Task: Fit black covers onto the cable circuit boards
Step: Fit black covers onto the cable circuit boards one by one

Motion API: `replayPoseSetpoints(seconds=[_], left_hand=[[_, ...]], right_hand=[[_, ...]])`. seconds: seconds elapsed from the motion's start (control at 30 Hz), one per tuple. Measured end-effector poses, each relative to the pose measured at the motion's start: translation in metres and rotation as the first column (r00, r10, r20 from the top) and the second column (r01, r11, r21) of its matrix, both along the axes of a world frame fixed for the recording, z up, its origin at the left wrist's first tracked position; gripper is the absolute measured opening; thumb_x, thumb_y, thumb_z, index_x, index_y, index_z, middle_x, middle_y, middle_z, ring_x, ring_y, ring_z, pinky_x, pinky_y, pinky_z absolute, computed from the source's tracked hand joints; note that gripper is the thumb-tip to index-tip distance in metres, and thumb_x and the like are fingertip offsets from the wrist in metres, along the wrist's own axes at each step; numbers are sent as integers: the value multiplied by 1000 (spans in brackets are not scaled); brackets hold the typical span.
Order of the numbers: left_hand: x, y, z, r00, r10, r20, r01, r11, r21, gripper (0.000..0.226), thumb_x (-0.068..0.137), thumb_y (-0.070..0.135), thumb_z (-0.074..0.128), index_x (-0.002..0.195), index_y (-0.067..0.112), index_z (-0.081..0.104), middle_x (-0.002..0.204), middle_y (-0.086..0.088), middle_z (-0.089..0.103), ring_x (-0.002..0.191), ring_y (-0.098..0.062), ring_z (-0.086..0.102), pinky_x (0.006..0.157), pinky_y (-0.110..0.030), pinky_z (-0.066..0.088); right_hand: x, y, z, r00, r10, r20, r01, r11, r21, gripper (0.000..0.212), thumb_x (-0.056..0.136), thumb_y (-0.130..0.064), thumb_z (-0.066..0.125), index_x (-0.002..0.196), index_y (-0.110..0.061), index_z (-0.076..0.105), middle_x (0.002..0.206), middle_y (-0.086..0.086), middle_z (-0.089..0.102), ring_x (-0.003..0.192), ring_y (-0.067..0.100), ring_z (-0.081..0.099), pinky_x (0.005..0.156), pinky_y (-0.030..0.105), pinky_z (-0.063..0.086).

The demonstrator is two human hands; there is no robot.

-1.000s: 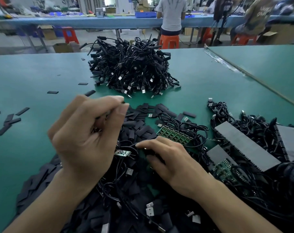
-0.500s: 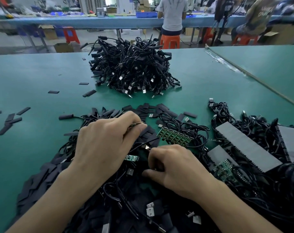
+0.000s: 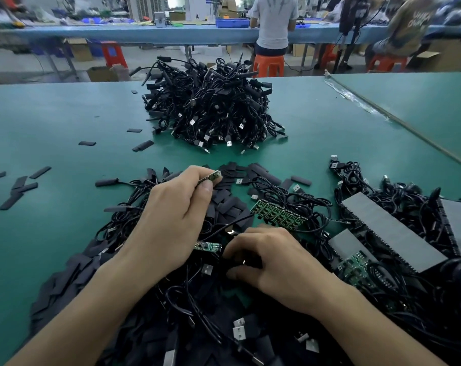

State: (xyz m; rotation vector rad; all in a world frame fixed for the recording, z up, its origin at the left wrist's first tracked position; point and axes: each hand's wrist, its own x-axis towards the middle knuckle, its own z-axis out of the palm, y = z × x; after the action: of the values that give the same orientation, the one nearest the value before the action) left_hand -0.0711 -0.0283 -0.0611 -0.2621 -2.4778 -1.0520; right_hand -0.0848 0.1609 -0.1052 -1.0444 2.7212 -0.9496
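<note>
Circuit board (image 3: 213, 178), small, green, thin, was pinched in left hand (image 3: 176, 220), on near side of big cable heap (image 3: 211, 109). Right hand (image 3: 279, 262), nearer still, was curled down among black covers (image 3: 229, 210); could not tell if it held one. Best way: keep board steady, line up cover's open end, slide straight on. Covers looked flat, soft, dark.
</note>
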Motion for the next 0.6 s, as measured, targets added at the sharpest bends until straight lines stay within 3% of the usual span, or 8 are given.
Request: replayPoseSetpoints(seconds=[0.1,0.27,0.33,0.47,0.6], left_hand=[[-1,-2,1,1000,-16,2,16,998,56,15,100,26,48,110,32,59,67,7,63,51,-7,52,51,-20,41],[-1,-2,5,997,-69,-27,72,982,175,7,97,31,51,95,38,52,69,12,69,41,1,46,47,-5,32],[-2,-3,5,996,-87,-3,85,963,255,10,95,31,53,89,39,55,68,9,69,41,1,47,47,-5,34],[-4,-7,4,986,-112,124,71,954,293,17,98,23,59,86,35,64,68,7,71,45,3,49,47,-7,38],[-3,-7,1,936,-178,303,74,943,325,13,98,21,59,91,29,67,76,3,74,49,-3,54,46,-12,41]], right_hand=[[-1,0,-4,1000,-21,-21,20,998,-59,22,86,-35,73,108,-34,70,94,-21,66,90,-2,58,83,26,52],[-2,-2,-6,994,-93,-59,71,951,-301,22,93,-26,63,114,-29,71,101,-20,64,97,-2,60,82,10,44],[-1,-3,-4,988,-143,-55,105,894,-436,22,93,-22,62,112,-29,71,95,-19,63,92,3,62,79,11,44],[1,-4,-2,976,-199,88,206,711,-672,13,85,-21,74,92,-30,66,77,-4,66,66,17,63,62,37,56],[0,-2,2,962,-213,170,265,580,-771,25,80,-11,81,84,-25,61,68,8,68,59,24,68,56,26,53]])
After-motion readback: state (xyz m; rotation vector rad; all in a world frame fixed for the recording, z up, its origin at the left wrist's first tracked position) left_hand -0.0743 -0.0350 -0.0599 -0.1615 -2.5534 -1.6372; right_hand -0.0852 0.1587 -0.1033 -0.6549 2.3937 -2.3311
